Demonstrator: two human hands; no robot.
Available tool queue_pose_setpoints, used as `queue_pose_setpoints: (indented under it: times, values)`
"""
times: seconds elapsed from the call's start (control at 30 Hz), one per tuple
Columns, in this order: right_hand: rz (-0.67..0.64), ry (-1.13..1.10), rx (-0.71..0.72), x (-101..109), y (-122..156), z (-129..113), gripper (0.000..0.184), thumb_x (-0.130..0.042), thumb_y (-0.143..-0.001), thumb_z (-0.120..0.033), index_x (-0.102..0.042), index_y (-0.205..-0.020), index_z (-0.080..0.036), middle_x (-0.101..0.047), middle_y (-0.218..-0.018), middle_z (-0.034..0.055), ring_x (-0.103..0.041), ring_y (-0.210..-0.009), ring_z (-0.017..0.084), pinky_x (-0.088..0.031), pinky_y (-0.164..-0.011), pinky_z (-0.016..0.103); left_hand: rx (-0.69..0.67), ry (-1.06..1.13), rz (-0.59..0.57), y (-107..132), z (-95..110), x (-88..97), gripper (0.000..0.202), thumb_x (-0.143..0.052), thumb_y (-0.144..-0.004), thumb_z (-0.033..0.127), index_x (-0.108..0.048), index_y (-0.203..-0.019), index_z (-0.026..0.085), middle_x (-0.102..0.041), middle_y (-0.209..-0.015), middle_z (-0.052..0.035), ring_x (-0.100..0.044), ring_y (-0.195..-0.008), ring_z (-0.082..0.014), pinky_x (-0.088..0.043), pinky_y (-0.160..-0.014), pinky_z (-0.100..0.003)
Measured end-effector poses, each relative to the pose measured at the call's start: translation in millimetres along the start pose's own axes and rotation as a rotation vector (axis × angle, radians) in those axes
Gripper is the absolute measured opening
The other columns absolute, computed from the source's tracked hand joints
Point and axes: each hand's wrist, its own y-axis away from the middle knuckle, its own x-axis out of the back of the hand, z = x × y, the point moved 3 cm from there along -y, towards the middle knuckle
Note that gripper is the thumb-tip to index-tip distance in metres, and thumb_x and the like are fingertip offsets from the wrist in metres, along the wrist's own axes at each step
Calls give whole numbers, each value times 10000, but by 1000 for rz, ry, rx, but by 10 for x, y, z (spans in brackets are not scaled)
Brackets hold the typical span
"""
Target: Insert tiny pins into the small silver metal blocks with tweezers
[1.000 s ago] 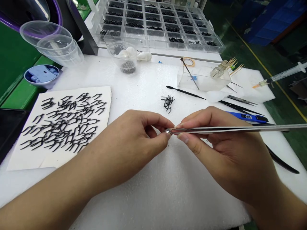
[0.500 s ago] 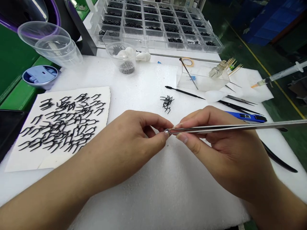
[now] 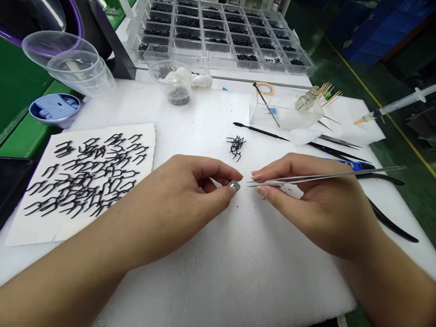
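Observation:
My left hand [image 3: 195,195] is closed, with a small shiny silver piece [image 3: 234,185] at the tip of its thumb, just under the index finger; its exact kind is too small to tell. My right hand [image 3: 306,200] pinches metal tweezers [image 3: 306,178] between thumb and index finger. The tweezer tips are slightly apart and point at the left fingertips, with a small gap between. Tiny dark bits [image 3: 281,185] lie on the white foam surface [image 3: 204,272] by the right hand. Beyond both hands sits a small heap of black forked pieces [image 3: 236,146].
A white sheet [image 3: 102,126] with many black forked pieces lies left. Behind stand a clear cup [image 3: 179,81], a compartment box [image 3: 211,63] and nested plastic cups [image 3: 85,72]. Rightward are a black tool [image 3: 262,131], a glass bottle [image 3: 306,101], a syringe [image 3: 391,106] and a blue tool [image 3: 359,166].
My right hand and the tweezers have drawn back a little from the left fingertips, leaving a gap. The silver piece at the left thumb shows more fully. The tweezers' far end has swung slightly.

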Motion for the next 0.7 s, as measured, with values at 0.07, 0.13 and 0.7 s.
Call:
queue_pose_setpoints:
  times: [0.07,0.13,0.7]
  values:
    - [-23,40,0,-1,-15,23,108,-723,-798,-170,-752,-883,-231,-776,-885,23,-721,-840,239,-576,-753,378,1,-1,6,11,-16,9,361,-648,-792,531,-765,-1091,367,-770,-851,8,-718,-746,-239,-483,-495,-290]
    - [-35,62,-4,1,-21,37,112,-723,-791,-168,-757,-875,-232,-776,-858,13,-719,-811,225,-568,-719,357,0,5,15,14,-25,6,369,-659,-781,513,-762,-1100,358,-760,-794,12,-707,-691,-224,-459,-457,-277]
    - [-68,117,-28,13,-31,51,100,-740,-781,-210,-769,-853,-272,-774,-823,-48,-706,-756,174,-553,-672,307,-1,8,23,-2,3,-32,352,-673,-770,455,-760,-1091,342,-719,-664,47,-653,-553,-161,-420,-398,-221]
